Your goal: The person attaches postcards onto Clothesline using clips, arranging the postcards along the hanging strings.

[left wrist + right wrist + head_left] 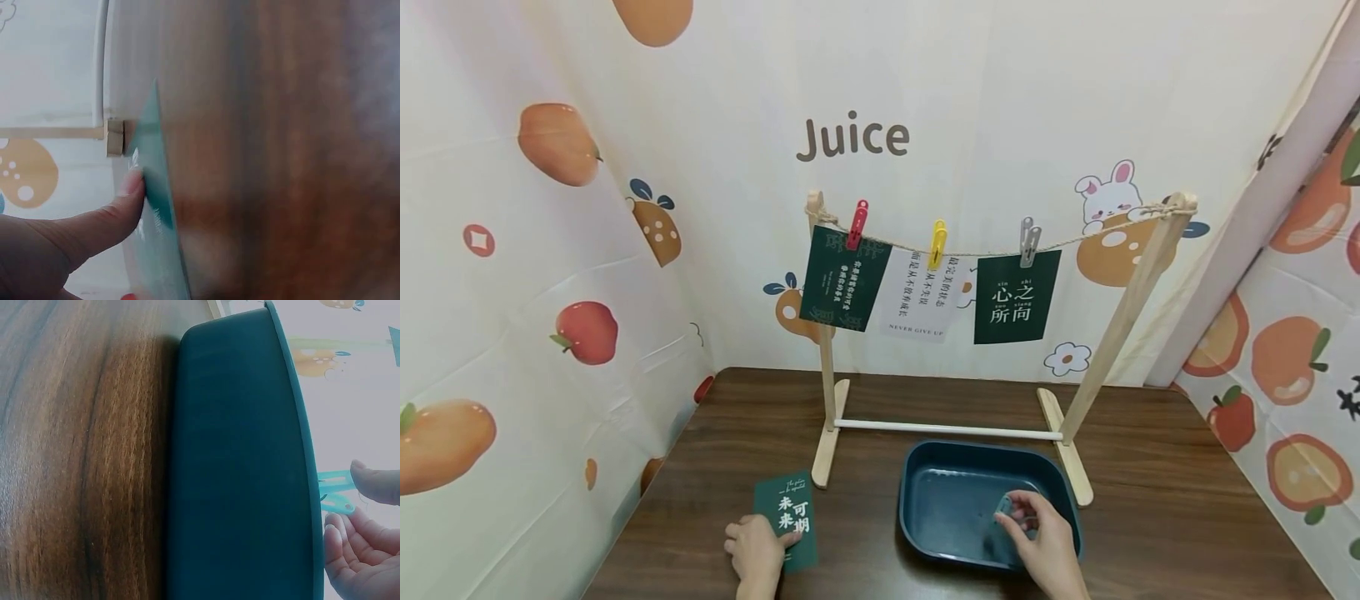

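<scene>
My left hand (754, 548) holds the left edge of a green card (803, 557) with white characters, low on the table. Its thumb lies across the card's face; in the left wrist view the thumb (119, 209) shows on the card, but the other fingertips are hidden. Over a dark blue tray (951, 454), my right hand (1041, 533) pinches a small translucent teal clip (1003, 505) between thumb and fingers. The right wrist view shows the clip (336, 492) just past the tray's rim, its two handles between the thumb and fingertips.
Behind the tray stands a wooden frame (1123, 325) with a string (985, 254). From it hang a green card (842, 287) under a red clip (857, 225), a white card (917, 308) under a yellow clip (937, 244), and a green card (1018, 329) under grey clips (1030, 243).
</scene>
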